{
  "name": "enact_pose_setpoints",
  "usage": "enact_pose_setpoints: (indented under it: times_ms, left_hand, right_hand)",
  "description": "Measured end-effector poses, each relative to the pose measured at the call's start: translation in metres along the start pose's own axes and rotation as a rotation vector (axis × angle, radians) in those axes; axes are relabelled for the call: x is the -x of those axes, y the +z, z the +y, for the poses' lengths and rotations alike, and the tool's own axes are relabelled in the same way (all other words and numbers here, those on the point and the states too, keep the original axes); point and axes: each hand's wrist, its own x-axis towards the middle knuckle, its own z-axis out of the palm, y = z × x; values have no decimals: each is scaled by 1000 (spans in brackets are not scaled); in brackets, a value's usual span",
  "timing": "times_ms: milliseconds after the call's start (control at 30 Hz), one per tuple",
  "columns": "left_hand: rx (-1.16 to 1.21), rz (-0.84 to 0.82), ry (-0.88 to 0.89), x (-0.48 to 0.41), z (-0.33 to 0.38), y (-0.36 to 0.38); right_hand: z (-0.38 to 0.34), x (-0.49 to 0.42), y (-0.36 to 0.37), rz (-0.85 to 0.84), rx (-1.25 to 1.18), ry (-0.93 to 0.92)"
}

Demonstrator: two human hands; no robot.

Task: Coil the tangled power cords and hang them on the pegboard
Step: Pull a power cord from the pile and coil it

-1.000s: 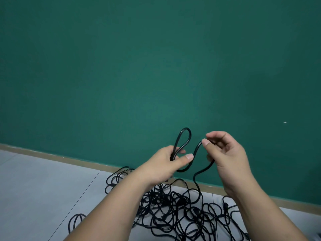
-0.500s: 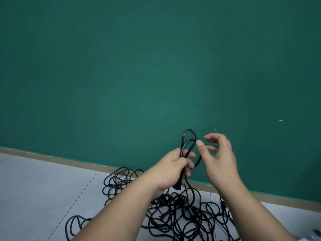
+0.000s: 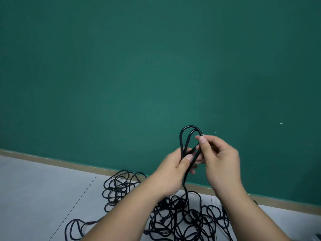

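A black power cord (image 3: 182,136) is folded into two upright loops in front of the green wall. My left hand (image 3: 172,173) grips the base of those loops, thumb pressed across the strands. My right hand (image 3: 220,162) pinches the right side of the outer loop between thumb and fingers near its top. From my left hand the cord drops down into a tangled pile of black cords (image 3: 173,218) on the floor. No pegboard is in view.
The pale tiled floor (image 3: 43,197) meets the green wall (image 3: 139,66) at a tan skirting strip (image 3: 52,161). One loose loop of cord (image 3: 74,228) lies out to the left of the pile.
My right hand has brought its length of cord in to my left hand, making a second loop beside the first. Both hands have moved closer together and slightly to the right.
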Motion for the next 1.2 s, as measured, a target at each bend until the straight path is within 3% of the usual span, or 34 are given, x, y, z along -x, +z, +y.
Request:
enact_pose_setpoints:
  times_ms: [133, 267, 500, 733, 900, 1200]
  left_hand:
    - [99, -3, -8, 0, 4, 10]
    - [143, -65, -36, 3, 8, 10]
    - [199, -114, -94, 5, 6, 15]
    - [126, -14, -49, 0, 5, 9]
    - [185, -205, -88, 4, 5, 8]
    - [305, -417, -261, 11, 17, 4]
  right_hand:
    - [-3, 3, 1, 105, -2, 36]
    - [2, -1, -4, 141, 167, -71]
    - [15, -22, -16, -21, 35, 23]
    - [20, -26, -25, -96, 188, 56]
    - [14, -23, -30, -144, 56, 91]
    - [14, -22, -30, -149, 169, -38]
